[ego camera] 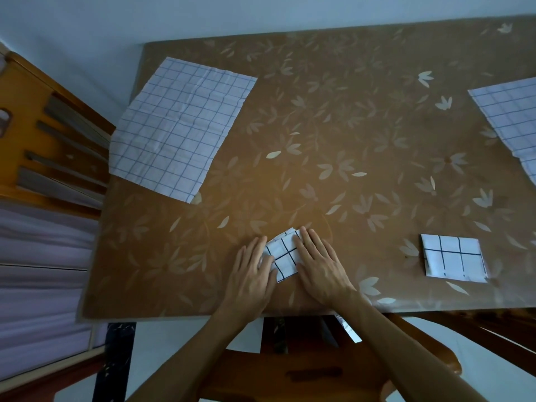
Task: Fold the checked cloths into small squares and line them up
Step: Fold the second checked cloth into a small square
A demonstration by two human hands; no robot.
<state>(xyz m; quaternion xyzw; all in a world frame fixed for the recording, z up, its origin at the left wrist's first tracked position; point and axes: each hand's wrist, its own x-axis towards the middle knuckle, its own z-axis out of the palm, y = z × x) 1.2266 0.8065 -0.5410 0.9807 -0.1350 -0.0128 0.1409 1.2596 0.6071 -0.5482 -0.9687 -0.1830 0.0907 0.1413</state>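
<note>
Pressing flat, fingers extended, left hand (pixel 251 269) and right hand (pixel 320 264) hold down the small folded cloth (pixel 282 256), palms down, side by side

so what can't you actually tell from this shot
Head view, the only one:
- the cloth being folded: the left hand and right hand lie flat over its sides, hiding its outline and layers.
- the unfolded cloth at the right: cut off by the frame edge.
- the white sheets below the table: partly hidden by it and the forearms, so what they are is unclear.
</note>
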